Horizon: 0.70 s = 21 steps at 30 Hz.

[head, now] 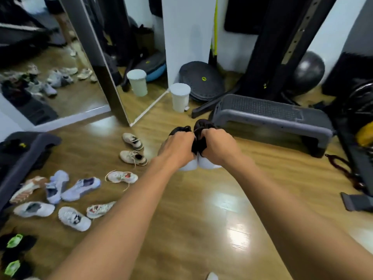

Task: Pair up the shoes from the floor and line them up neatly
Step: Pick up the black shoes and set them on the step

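Head view, black shoes touching, hands gripping one each

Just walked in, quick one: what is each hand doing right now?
Left hand: fingers curled round a black white-soled shoe.
Right hand: fingers curled round the matching black shoe.

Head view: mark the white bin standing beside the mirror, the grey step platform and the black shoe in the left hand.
white bin [180, 99]: head view, front of its body.
grey step platform [268, 108]: head view, its textured top.
black shoe [181, 129]: head view, dark upper above the left hand [177, 149] gripping it.
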Available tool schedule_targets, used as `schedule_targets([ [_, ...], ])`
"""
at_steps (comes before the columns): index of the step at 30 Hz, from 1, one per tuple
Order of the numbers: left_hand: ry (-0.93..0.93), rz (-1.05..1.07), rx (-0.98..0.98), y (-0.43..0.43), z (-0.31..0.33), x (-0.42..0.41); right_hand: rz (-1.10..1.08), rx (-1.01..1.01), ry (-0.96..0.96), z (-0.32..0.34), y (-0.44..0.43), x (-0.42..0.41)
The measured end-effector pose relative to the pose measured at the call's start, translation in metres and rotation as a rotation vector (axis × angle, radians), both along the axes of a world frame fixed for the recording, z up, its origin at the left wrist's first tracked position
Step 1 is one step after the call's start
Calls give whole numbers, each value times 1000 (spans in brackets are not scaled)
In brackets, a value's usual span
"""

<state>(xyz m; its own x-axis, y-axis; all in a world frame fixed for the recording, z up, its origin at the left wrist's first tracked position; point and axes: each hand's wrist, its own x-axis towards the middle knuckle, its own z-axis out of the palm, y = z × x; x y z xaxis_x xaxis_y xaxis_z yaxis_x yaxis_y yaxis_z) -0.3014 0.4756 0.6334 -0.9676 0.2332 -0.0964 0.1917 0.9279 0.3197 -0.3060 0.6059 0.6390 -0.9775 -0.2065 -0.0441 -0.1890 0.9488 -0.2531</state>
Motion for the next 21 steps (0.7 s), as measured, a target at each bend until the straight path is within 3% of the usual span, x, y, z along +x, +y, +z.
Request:
schedule_targets([
  [10,22,-84,-28,138,-32,-86,-160,-32,-71,-16,133,-67],
  [21,9,-279,-74,231,-77,-280,-255,-61,-135,-46,227,-233],
])
